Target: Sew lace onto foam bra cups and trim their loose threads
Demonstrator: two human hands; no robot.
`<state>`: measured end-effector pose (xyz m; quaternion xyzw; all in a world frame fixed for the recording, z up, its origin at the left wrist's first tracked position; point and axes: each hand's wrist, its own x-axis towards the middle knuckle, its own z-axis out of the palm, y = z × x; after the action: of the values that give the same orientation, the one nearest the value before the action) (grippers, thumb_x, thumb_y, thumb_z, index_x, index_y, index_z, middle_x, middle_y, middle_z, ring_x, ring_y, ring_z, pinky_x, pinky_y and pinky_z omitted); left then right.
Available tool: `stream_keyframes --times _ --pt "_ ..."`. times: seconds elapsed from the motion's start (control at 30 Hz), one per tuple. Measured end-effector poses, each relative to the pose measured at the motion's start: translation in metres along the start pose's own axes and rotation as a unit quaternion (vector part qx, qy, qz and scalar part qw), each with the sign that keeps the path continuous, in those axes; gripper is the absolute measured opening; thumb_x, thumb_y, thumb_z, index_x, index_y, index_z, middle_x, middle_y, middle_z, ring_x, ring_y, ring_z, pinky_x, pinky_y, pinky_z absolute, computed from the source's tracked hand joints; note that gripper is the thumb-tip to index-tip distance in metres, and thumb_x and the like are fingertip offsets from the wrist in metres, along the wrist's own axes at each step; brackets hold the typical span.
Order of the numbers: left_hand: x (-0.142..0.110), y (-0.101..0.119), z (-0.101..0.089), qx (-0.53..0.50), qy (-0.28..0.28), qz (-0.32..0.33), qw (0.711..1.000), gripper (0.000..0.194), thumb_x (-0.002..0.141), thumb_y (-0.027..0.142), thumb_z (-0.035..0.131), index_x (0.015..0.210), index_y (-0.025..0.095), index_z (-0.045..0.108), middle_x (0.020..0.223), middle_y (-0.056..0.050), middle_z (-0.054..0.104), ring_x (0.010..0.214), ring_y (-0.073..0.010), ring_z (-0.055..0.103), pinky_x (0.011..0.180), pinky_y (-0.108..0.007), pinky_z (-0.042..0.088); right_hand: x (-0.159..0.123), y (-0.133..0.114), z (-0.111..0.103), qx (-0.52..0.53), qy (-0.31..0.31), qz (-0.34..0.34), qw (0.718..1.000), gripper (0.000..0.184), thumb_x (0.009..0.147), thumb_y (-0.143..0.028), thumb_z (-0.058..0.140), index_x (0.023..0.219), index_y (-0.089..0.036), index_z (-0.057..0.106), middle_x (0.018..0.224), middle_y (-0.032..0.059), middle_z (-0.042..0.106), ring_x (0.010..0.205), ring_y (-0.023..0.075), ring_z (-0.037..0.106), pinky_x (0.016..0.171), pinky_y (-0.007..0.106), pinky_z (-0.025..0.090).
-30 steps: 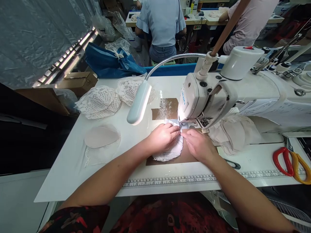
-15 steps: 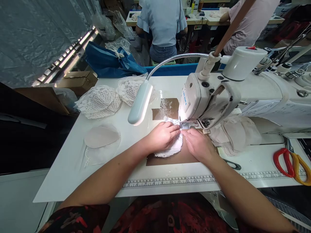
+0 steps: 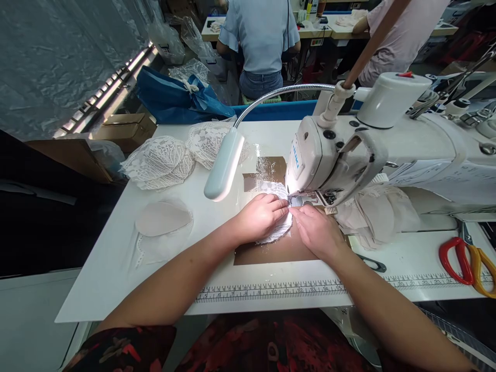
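Right, we've got the white lacy cloth [image 3: 283,228] lying at the head of the sewing machine [image 3: 306,160], over the brown patch [image 3: 267,255] on the table [image 3: 108,258]. Our left hand [image 3: 259,218] rests on it, fingers close together; our right hand [image 3: 316,230] has its fingertips by the edge, and we can't tell whether either pinches. Careful now: with fingertips so near the needle area, a slip could mean a prick, and uneven pressure might pucker the cloth.
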<state>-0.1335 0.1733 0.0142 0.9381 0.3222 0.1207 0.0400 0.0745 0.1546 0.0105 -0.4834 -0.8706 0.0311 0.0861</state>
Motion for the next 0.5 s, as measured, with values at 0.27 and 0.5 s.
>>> stream_keyframes --times 0.27,0.5 --pt "0.0000 -0.0050 0.0035 -0.016 0.018 0.003 1.000 0.032 0.097 0.019 0.045 0.123 0.010 0.062 0.127 -0.013 0.064 0.108 -0.0243 0.057 0.089 -0.040 0.049 -0.0016 0.0037 -0.0003 0.039 -0.002 -0.011 0.999 0.039 0.091 -0.014 0.042 0.119 -0.019 0.069 0.103 0.0073 0.072 0.081 0.0184 0.063 0.066 0.028 0.043" --pt "0.0017 -0.0066 0.0022 -0.007 0.060 -0.038 0.997 0.032 0.099 0.026 0.044 0.117 0.012 0.066 0.123 -0.010 0.067 0.103 -0.0250 0.058 0.084 -0.039 0.050 0.0024 0.0004 -0.0017 0.016 -0.027 0.014 0.999 0.044 0.090 -0.013 0.042 0.128 -0.019 0.064 0.105 0.0087 0.071 0.082 0.0206 0.063 0.064 0.029 0.043"
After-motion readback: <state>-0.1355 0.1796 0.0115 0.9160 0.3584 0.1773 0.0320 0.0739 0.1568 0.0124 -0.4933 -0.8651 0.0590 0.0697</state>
